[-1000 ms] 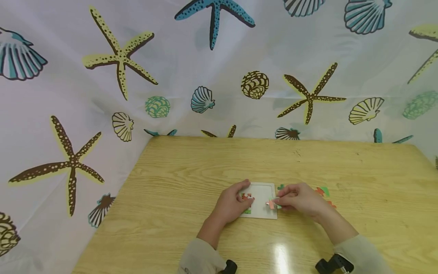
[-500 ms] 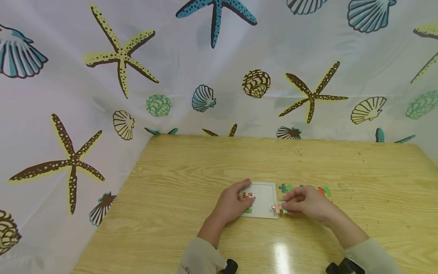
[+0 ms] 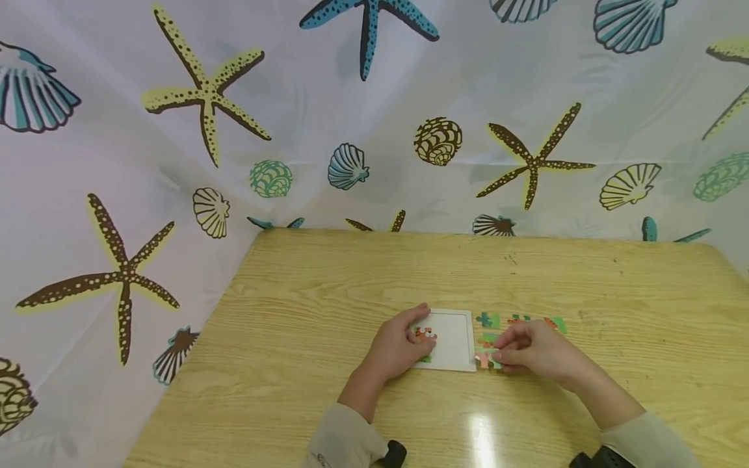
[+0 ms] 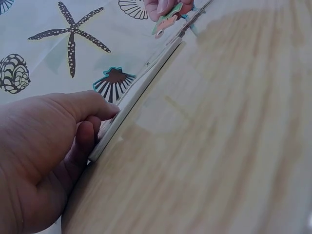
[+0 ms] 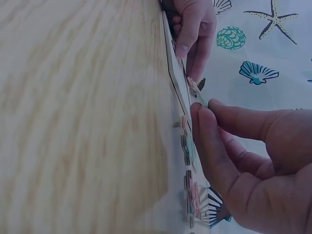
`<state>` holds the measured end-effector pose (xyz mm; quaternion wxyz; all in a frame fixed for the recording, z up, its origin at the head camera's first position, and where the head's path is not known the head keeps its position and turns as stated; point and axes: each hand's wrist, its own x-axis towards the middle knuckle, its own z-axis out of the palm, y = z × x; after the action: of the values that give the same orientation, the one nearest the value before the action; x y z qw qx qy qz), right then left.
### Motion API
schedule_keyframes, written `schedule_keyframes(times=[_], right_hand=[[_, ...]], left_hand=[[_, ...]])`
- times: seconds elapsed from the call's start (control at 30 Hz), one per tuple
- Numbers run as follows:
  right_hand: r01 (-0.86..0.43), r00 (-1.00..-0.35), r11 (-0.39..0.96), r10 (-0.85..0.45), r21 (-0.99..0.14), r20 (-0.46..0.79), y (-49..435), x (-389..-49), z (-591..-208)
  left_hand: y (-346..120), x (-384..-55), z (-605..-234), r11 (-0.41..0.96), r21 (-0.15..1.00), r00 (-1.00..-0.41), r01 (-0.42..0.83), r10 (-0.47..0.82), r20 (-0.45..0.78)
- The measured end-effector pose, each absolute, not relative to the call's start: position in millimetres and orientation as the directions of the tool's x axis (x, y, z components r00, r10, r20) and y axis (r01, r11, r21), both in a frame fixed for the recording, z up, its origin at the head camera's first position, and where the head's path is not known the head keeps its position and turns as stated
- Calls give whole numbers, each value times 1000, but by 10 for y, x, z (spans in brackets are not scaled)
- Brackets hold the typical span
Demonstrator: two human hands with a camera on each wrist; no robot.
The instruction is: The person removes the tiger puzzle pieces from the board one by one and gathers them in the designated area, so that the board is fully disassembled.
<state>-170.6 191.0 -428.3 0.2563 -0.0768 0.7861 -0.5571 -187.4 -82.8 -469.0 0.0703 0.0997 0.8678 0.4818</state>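
A white puzzle tray (image 3: 455, 339) lies on the wooden table, with joined orange and green jigsaw pieces (image 3: 426, 334) at its left side. My left hand (image 3: 392, 348) grips the tray's left edge, its thumb over the near part and its index finger reaching towards the far corner. Just right of the tray, my right hand (image 3: 541, 354) pinches a pink and green jigsaw piece (image 3: 485, 359) between thumb and fingertips. In the left wrist view this jigsaw piece (image 4: 166, 22) is raised above the tray's level. The left palm hides part of the tray.
Several loose jigsaw pieces lie right of the tray, among them a green and blue one (image 3: 487, 320) and an orange and green one (image 3: 554, 324). Some are partly hidden by the right hand. A patterned curtain (image 3: 386, 117) hangs behind the wooden table (image 3: 281, 325).
My right hand has moved right with the pinched jigsaw piece, from over the tray to beyond its right edge, uncovering loose pieces. The left hand has stayed on the tray.
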Motion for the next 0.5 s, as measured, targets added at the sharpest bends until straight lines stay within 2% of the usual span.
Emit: schedule_keyframes(times=[0.5], right_hand=[[139,-888,454,-336,-880,-314,1886,-1648,-4322]], left_hand=[[-834,-1888,-4718,521,846,-969,114,245,-21]])
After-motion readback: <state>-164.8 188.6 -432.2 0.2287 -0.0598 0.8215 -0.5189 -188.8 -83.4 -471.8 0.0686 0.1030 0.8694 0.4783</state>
